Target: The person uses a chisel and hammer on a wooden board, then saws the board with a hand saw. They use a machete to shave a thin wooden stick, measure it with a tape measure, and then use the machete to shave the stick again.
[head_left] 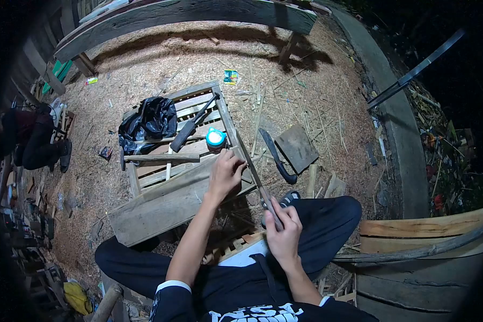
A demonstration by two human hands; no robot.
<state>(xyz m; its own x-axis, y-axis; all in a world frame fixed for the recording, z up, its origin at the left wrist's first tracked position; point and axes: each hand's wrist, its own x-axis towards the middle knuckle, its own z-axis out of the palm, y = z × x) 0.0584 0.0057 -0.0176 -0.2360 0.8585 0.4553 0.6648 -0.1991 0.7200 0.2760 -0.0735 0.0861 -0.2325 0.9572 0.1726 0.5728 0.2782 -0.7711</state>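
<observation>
My right hand (284,231) is closed round the handle of a long narrow knife (255,180), which points forward and up past the corner of a low slatted wooden table (166,209). Beside the blade, over the table's near right corner, my left hand (226,173) is bent with thumb and fingers pinched together. What it pinches, I cannot tell. Just beyond it stands a small round object with a blue rim and a bright white top (216,138). A dark broad-bladed tool (185,134), a hammer (163,158) and a black plastic bag (150,124) lie on the slats.
Right of the table, a curved dark blade-like piece (276,155) lies by a flat square board (297,149) on ground strewn with shavings. A long wooden bench (188,27) spans the back. Planks (424,257) stand at the right, and another person (37,134) sits far left.
</observation>
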